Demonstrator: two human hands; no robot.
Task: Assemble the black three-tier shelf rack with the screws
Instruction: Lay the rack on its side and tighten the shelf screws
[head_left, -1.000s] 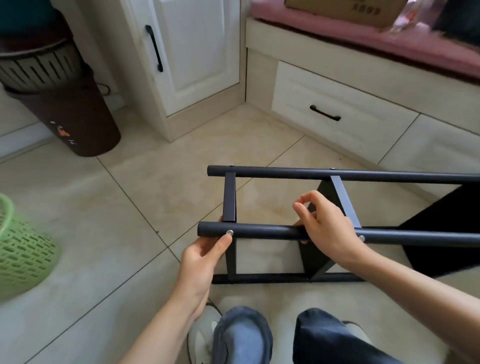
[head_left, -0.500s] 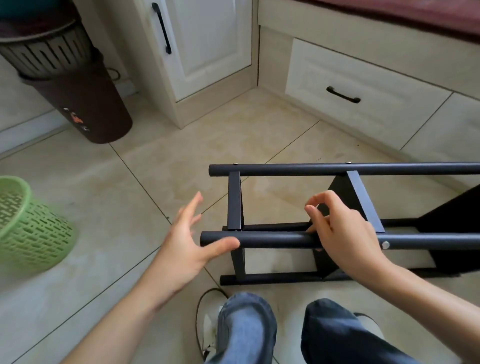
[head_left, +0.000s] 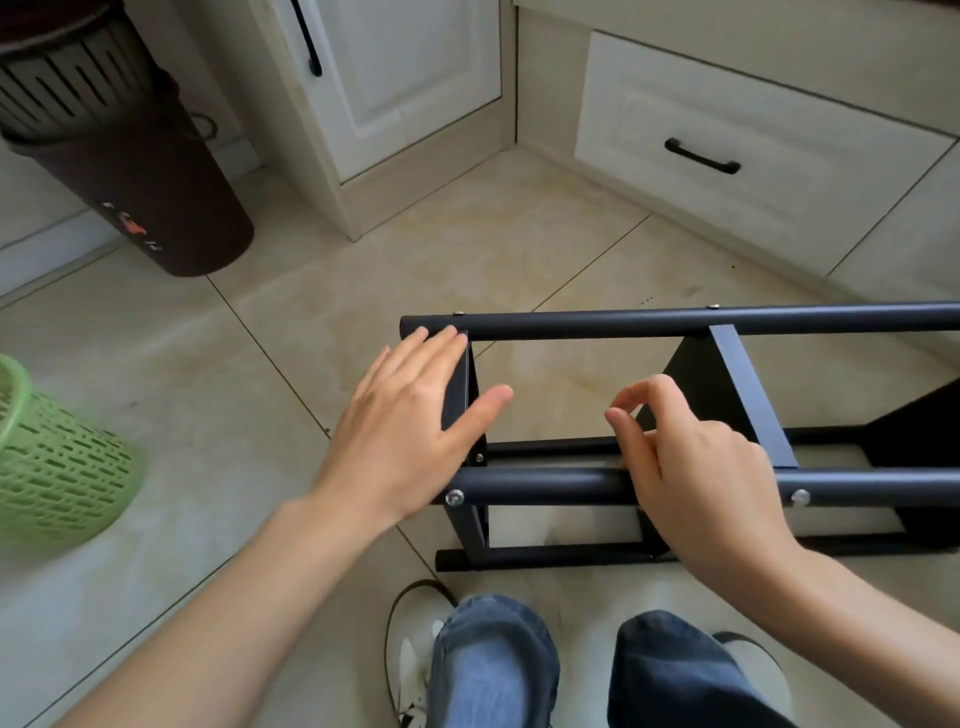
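The black shelf rack (head_left: 675, 318) lies on its side on the tiled floor in front of my feet. Its near tube (head_left: 545, 486) carries two silver screws (head_left: 454, 498), one at each shelf joint. My left hand (head_left: 405, 431) is open and flat against the end shelf panel (head_left: 460, 387), fingertips touching the far tube. My right hand (head_left: 696, 467) lies over the near tube beside the middle shelf (head_left: 727, 384), fingers curled loosely around it. The rack's right end runs out of view.
A brown bin (head_left: 171, 208) stands at the back left and a green perforated basket (head_left: 57, 467) at the left edge. White cabinet door (head_left: 405, 78) and drawer (head_left: 727, 156) line the back. My jeans and shoes (head_left: 493, 665) are just below the rack.
My left hand let go of the near tube's end and moved up and forward onto the end panel. The right hand stayed on the near tube. The view tilted down.
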